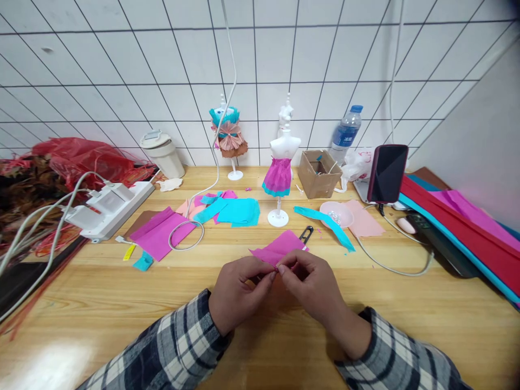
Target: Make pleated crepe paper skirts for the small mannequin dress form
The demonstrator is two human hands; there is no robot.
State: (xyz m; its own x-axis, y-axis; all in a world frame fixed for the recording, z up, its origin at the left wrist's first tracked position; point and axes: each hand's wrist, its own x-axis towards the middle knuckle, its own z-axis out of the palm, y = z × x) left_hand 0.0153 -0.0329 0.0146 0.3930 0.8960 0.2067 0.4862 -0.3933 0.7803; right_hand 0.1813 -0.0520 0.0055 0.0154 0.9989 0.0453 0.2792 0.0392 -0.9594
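Observation:
My left hand [244, 290] and my right hand [314, 281] meet over the table, thumbs and fingertips pinching the near edge of a piece of magenta crepe paper [280, 245]. Both are closed on it, and the fingers hide the pinched part. Just past the paper lies a black-handled tool [307, 234], partly covered. Beyond stands a small white mannequin [285, 145] wearing a magenta skirt [279, 174] with a turquoise hem. A turquoise paper strip [300, 211] lies right of it, across a pink dish [345, 214] with small beads.
Turquoise paper [239, 211] and a magenta sheet [162, 233] lie on the left. A dressed mannequin [229, 135], cardboard box [319, 176] and water bottle [346, 132] stand at the back. A power strip [117, 208] sits left; a phone [388, 173] and paper rolls [459, 227] are right.

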